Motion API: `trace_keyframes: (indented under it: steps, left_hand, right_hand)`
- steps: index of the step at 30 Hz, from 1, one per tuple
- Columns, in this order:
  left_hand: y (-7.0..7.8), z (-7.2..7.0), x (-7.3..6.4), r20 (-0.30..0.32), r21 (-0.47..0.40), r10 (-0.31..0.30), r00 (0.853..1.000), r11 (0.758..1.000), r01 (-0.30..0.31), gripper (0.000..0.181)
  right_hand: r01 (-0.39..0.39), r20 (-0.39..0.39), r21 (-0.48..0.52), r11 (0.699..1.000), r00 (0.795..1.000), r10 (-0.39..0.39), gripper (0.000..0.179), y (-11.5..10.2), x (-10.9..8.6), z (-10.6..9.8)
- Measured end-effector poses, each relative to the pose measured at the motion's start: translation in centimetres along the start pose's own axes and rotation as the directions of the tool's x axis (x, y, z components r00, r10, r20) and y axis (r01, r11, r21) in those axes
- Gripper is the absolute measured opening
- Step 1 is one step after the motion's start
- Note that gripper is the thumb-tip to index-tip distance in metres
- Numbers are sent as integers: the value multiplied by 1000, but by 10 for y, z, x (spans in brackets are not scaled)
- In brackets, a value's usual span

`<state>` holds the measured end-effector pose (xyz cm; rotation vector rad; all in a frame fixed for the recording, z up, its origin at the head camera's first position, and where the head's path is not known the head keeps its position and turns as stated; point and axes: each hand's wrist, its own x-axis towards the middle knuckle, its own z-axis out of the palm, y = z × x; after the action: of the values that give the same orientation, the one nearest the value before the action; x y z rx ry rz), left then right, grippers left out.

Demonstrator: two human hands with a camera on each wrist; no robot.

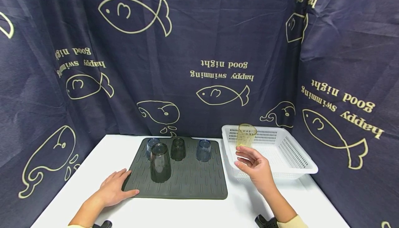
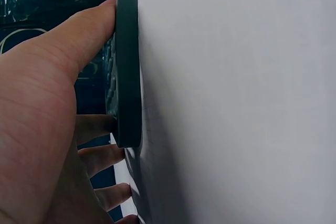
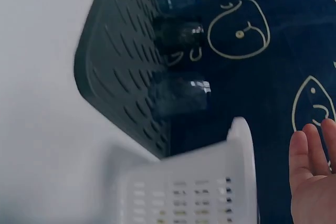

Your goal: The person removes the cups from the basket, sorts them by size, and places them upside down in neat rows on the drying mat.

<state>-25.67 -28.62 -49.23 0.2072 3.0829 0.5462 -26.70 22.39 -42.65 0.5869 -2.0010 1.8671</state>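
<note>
My left hand rests at the near left corner of a dark grey drying mat, thumb on its front edge, fingers spread along its left side. My right hand is raised at the near left part of a white plastic basket, its fingers loosely extended and holding nothing. Just beyond the fingertips, a yellowish clear glass stands in the basket, wide end up; its lower part is hidden. In the right wrist view, the straight fingers appear beside the basket wall.
On the mat stand a tall grey glass, a shorter dark glass, a blue glass at the right and another blue glass partly behind the tall one. A navy curtain with fish drawings hangs behind the white table.
</note>
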Motion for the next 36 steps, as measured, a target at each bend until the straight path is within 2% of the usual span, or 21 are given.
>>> trace_keyframes:
  steps: [8, 13, 18, 25, 29, 36]
  left_hand:
    - [-2, 2, 1, 9, -1, -5, 1000, 1000, 5, 97]
    - [-3, 3, 1, 10, -1, -9, 1000, 1000, 9, 98]
    - [-2, 3, 3, 19, 8, -22, 1000, 1000, 22, 99]
    - [-1, 2, 4, 15, 7, -21, 1000, 1000, 21, 100]
    - [-2, 3, 5, 15, 8, -10, 1000, 1000, 10, 100]
    - [-1, 3, 5, 21, 7, -14, 1000, 1000, 14, 102]
  right_hand:
    - [-19, -46, -91, 996, 999, 15, 54, -6, 13, -20]
    - [-13, -50, -137, 991, 999, 6, 53, -5, 24, -33]
    - [-53, -34, -200, 978, 998, 47, 55, -3, 37, -46]
    - [-111, -39, -336, 935, 994, 104, 59, -5, 61, -62]
    - [-140, -60, -381, 914, 990, 127, 61, -6, 75, -71]
    - [-164, -65, -484, 859, 986, 151, 66, -1, 98, -87]
